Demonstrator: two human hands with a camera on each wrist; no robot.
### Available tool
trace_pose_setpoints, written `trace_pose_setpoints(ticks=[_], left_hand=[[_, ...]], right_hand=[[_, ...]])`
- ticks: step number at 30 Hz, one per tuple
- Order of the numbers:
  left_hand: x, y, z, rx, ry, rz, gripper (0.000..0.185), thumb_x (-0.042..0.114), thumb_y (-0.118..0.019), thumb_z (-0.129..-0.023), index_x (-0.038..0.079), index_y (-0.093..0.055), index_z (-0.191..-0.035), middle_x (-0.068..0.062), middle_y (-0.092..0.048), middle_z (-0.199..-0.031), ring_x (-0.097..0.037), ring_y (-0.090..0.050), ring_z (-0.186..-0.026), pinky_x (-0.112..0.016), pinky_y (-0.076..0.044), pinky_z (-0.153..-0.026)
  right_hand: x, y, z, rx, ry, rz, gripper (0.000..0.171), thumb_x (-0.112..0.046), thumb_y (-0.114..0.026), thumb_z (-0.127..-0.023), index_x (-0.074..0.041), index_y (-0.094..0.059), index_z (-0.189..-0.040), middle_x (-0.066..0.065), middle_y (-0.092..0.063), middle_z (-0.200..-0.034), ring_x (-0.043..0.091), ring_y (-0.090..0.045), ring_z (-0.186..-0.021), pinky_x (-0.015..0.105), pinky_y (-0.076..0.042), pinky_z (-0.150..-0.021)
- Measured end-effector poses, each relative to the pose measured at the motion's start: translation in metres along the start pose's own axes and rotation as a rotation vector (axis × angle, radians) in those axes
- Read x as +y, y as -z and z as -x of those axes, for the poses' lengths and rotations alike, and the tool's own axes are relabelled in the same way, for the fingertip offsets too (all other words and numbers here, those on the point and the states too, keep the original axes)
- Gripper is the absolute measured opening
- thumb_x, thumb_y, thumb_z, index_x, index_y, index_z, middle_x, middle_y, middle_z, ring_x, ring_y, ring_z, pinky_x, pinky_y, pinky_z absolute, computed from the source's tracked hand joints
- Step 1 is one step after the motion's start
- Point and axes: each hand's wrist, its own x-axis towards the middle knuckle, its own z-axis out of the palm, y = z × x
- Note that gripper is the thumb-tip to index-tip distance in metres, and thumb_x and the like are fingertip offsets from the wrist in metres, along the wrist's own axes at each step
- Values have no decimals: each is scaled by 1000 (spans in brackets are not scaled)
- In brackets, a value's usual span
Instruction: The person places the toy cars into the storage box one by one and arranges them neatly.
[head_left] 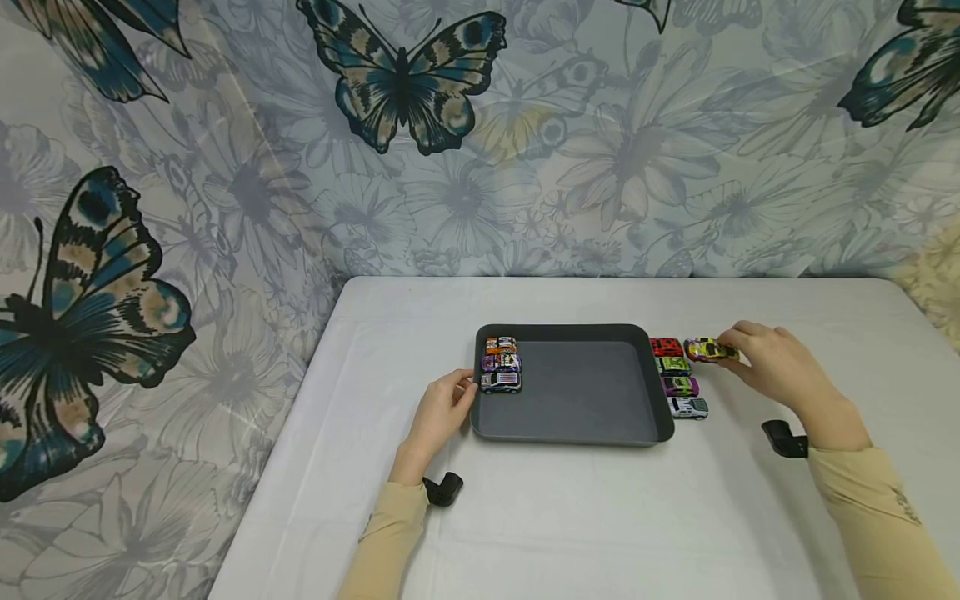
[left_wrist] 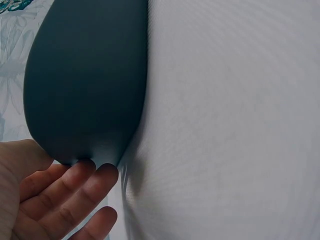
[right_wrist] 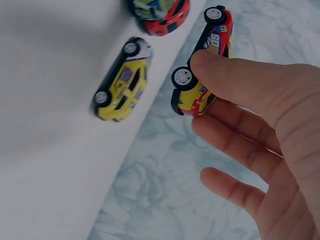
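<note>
Beside the right rim of the dark grey rectangular plastic tray [head_left: 660, 392], the right hand [head_left: 772, 367] pinches a small yellow-and-red toy racing car [head_left: 707, 350] by its sides. The left hand [head_left: 442, 412], fingers relaxed, touches the tray's left rim. Best lift the car clear of the rim and set it down beside the three toy cars [head_left: 501, 365] parked at the left rim.

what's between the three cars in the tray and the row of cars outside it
Only bare tray floor and the tray's right wall, in the head view; the cars in the tray sit left, the outside row right.
</note>
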Motion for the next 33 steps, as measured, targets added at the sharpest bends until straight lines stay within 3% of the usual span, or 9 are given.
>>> trace_pose_setpoints(ticks=[19,33], left_hand=[[0,1,0,0,-12,-3,25,12,-56,-92,-1,-62,-113,-6,-65,-86,-8,-58,-66,-22,-47,-59],[0,1,0,-8,-2,-4,26,12,-56,-93,-2,-61,-114,-7,-65,-87,-8,-58,-67,-21,-47,-59]], right_hand=[[-35,10,-27,76,129,-7,29,-4,-81,-57,-1,-65,-81,7,-58,-75,21,-54,-63,43,-40,-57],[-64,3,-49,-22,170,16,31,-6,-84,-61,-2,-65,-85,6,-58,-78,22,-56,-66,41,-43,-60]])
